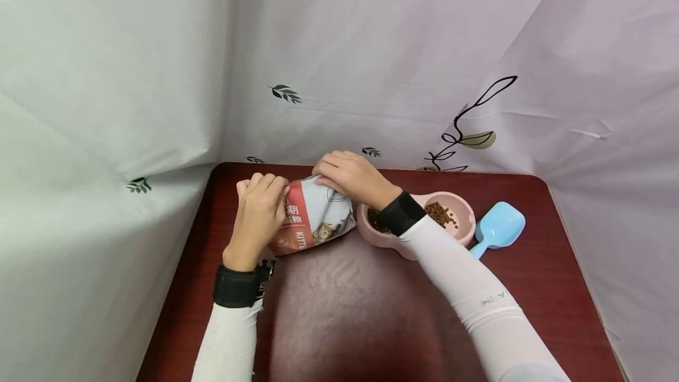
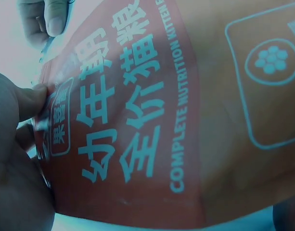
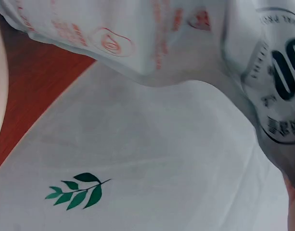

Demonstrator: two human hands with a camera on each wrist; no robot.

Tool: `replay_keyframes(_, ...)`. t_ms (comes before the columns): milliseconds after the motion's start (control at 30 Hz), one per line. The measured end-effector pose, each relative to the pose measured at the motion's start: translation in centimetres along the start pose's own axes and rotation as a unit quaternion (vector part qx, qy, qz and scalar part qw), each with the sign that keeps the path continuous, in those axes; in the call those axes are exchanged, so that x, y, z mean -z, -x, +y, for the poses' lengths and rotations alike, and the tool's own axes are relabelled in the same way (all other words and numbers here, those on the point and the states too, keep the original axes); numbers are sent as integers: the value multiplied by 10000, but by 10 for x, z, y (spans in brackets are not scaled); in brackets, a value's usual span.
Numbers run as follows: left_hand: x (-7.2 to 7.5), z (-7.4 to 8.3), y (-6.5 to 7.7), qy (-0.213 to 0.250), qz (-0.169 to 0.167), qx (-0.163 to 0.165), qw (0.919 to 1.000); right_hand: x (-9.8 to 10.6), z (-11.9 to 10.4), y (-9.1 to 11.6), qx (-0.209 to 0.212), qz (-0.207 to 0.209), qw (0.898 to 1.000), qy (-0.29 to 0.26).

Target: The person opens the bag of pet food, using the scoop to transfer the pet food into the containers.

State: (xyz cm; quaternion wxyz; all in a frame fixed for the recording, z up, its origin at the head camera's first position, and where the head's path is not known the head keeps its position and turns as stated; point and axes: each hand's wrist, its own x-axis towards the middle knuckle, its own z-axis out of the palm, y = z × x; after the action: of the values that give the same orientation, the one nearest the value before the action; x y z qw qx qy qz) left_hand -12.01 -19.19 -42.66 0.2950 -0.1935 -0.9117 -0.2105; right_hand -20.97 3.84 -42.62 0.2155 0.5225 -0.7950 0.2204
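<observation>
A kitten food bag (image 1: 318, 217), red and pale grey with a kitten picture, stands tilted at the back left of the table. My left hand (image 1: 259, 205) pinches its top edge at the left corner. At the other end of that edge, my right hand (image 1: 350, 175) grips the bag with the thumb in front. The left wrist view shows the bag's printed red face (image 2: 123, 110) close up, with the left thumb (image 2: 34, 101) on its edge. In the right wrist view the bag's pale side (image 3: 113, 43) hangs across the top; most of the right hand is out of frame.
Right of the bag sits a pink double bowl (image 1: 467, 217) with brown kibble (image 1: 439, 214) in both sides, partly behind the right wrist. A light blue scoop (image 1: 501, 226) lies beside it. White patterned cloth (image 1: 371, 75) hangs behind the dark red table (image 1: 551, 287).
</observation>
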Motion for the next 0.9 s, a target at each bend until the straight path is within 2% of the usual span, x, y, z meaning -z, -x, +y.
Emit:
replay_keyframes(133, -3, 4, -1, -326, 39, -103, 9994, -3, 1, 3, 190, 141, 9996, 175)
replay_keyframes(300, -13, 17, -6, -1029, -50, -516, 9933, -4, 2, 5, 355, 341, 9982, 329)
replay_keyframes(433, -19, 19, -12, -1087, 43, -587, 9923, -4, 6, 8, 249, 265, 9993, 89)
replay_keyframes(533, -20, 16, -13, -937, 79, -521, 9942, 0, 9, 12, -65, 130, 9997, -177)
replay_keyframes(633, -21, 14, -13, -843, 56, -480, 9953, 4, 12, 19, -545, -14, 9963, -664)
replay_keyframes(700, -20, 13, -13, -774, 13, -452, 9960, 7, 14, 24, -942, -92, 9894, -1098)
replay_keyframes(800, -20, 10, -13, -580, -11, -416, 9974, 10, 17, 33, -1554, -91, 9725, -1732)
replay_keyframes(900, -19, 8, -13, -405, 6, -383, 9984, 11, 19, 37, -1961, 75, 9587, -2057)
